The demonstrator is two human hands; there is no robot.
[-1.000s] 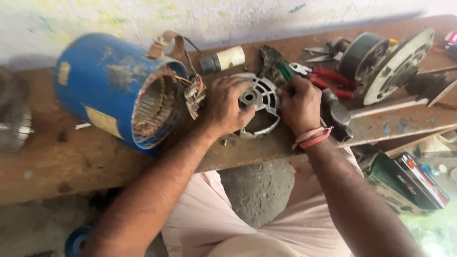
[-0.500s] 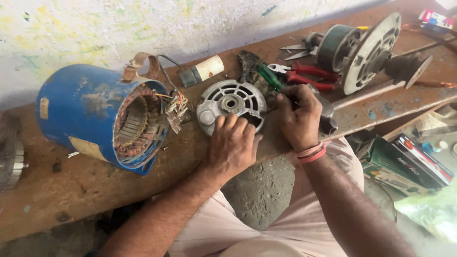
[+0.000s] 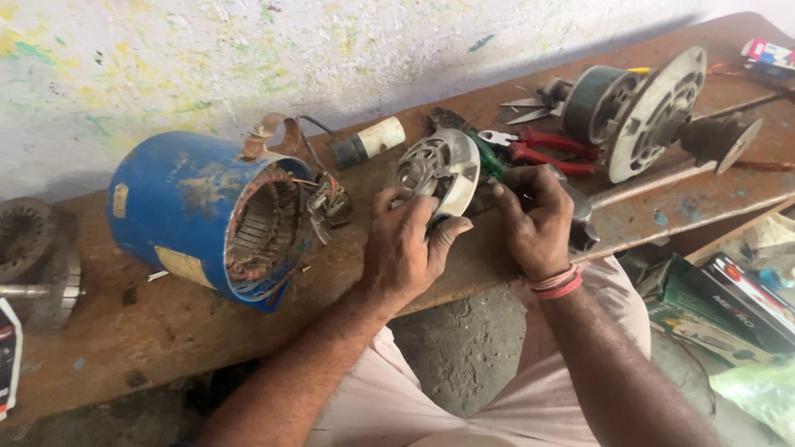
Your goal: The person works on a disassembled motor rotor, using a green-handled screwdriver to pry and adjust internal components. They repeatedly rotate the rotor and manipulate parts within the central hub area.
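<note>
- Tipped up since half a second ago: grey end cover [image 3: 436,171], flat on the bench then, now standing on edge with its ribbed face turned toward the blue motor housing [image 3: 217,217].
- Left hand [image 3: 406,248] clamped on the cover's lower edge, thumb out to the right under the rim, fingers curled up against the near face.
- Cover rising above and just beyond the left knuckles, tilted, lower edge buried in the grip.
- Right hand [image 3: 537,219] just beside the cover's right rim, fingers curled shut around something small and dark; cannot tell what.
- Red wristband [image 3: 556,283] on the right wrist.
- Red-handled pliers [image 3: 546,151] lying just behind the right hand on the wooden bench [image 3: 166,331].
- Green-handled tool [image 3: 489,159] wedged between cover and pliers.
- Rotor with fan disc [image 3: 638,112] well apart, far right.
- White cylinder [image 3: 370,141] beyond the cover, near the wall.
</note>
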